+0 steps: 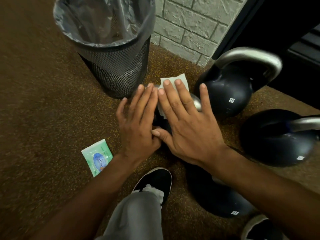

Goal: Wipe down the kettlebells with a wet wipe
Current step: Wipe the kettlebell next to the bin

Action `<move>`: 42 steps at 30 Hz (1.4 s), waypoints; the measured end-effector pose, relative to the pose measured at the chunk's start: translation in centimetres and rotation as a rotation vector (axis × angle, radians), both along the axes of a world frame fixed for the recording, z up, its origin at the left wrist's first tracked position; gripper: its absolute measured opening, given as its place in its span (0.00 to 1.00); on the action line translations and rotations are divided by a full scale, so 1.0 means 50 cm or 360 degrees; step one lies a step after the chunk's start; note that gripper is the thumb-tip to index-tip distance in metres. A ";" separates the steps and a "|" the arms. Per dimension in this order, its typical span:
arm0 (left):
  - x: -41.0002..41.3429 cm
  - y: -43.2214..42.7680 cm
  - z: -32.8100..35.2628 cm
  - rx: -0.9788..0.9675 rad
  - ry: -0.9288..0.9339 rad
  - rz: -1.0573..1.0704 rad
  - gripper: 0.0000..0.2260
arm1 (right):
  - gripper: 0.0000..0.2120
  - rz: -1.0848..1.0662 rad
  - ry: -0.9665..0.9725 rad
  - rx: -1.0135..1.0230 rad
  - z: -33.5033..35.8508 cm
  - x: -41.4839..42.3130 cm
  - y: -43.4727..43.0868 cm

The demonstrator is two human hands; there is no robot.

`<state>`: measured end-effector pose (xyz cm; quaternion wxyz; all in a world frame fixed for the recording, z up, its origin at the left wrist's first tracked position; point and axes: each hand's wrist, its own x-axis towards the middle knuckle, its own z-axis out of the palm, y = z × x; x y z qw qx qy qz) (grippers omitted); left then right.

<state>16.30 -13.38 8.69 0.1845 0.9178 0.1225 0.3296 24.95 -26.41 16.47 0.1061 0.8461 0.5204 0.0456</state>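
Pressing down with straight, spread fingers, the right hand (187,122) lies flat on a white wet wipe (181,79) and holds it against the silver handle of the middle kettlebell (196,102). Nothing is gripped; the fingers are extended, and the wipe's far edge sticks out past the fingertips. The left hand (138,122) lies just to the left of it, also released, with its fingers straight and close together over the same kettlebell. The right thumb touches the near edge of the left hand. Most of this kettlebell is hidden beneath the two hands, with only a part of the handle and a strip of dark body showing between them.

To the right and slightly farther away stands a second kettlebell (225,94), black with a silver handle and small white lettering. A third kettlebell (273,141) sits at the right edge, and a fourth kettlebell (213,198) lies near the person, partly hidden by the right forearm.

Far and left of the hands stands a black mesh waste basket (117,70) lined with a clear bag. A green-and-white wipe packet (97,157) lies on the speckled brown floor (43,110), near and left of the left wrist. A black shoe (154,181) and a grey trouser leg (136,217) show at the near edge. A grey brick wall (187,28) rises at the far side.
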 end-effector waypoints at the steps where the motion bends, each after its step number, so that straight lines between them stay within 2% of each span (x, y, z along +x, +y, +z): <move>1: -0.008 0.002 0.011 -0.0098 -0.0055 -0.0058 0.27 | 0.40 0.0005 0.0017 0.0004 0.002 0.001 -0.002; 5: -0.056 -0.010 0.065 -0.0713 -0.0270 -0.0117 0.23 | 0.40 0.0021 0.0100 -0.0001 0.012 0.004 -0.010; 8: -0.072 -0.044 0.110 -0.1364 -0.0186 -0.0153 0.17 | 0.44 -0.0002 0.0180 0.0014 0.023 0.004 -0.015; 10: -0.066 -0.055 0.131 -0.1688 -0.0061 -0.0158 0.14 | 0.46 -0.0003 0.0227 0.0015 0.026 0.003 -0.019; 12: -0.058 -0.055 0.141 -0.1927 0.0083 -0.0102 0.19 | 0.47 -0.0018 0.0320 0.0043 0.029 0.000 -0.018; 14: -0.050 -0.048 0.148 -0.2289 0.0220 -0.0101 0.30 | 0.47 -0.0045 0.0448 0.0091 0.036 -0.004 -0.010; 16: -0.043 -0.043 0.158 -0.2656 0.0183 -0.0258 0.36 | 0.47 -0.0061 0.0508 0.0128 0.042 -0.007 -0.002; 21: -0.025 -0.045 0.179 -0.3242 0.0028 -0.0661 0.41 | 0.47 -0.0053 0.0495 0.0125 0.042 -0.013 0.005; 23: -0.019 -0.051 0.181 -0.3385 -0.0079 -0.0766 0.42 | 0.46 -0.0052 0.0607 0.0203 0.042 -0.009 0.005; 26: -0.007 -0.058 0.177 -0.3511 -0.0156 -0.0773 0.43 | 0.43 -0.0168 0.1027 0.0511 0.055 0.003 -0.009; 29: 0.008 -0.051 0.171 -0.3523 -0.0166 -0.0732 0.46 | 0.38 -0.0455 0.0995 0.0809 0.067 0.021 -0.048; 32: 0.015 -0.048 0.166 -0.3644 -0.0263 -0.0740 0.45 | 0.38 -0.0694 0.1120 0.0644 0.061 0.033 -0.081; 36: 0.020 -0.048 0.141 -0.3756 -0.0346 -0.0753 0.40 | 0.40 -0.0615 0.1259 0.0352 0.043 0.022 -0.090; 40: 0.038 -0.041 0.127 -0.3548 -0.0257 -0.0494 0.37 | 0.44 -0.0647 0.1276 0.0336 0.048 0.020 -0.087; 42: 0.033 -0.038 0.135 -0.3487 -0.0257 -0.0530 0.39 | 0.46 -0.0630 0.1280 0.0301 0.049 0.021 -0.089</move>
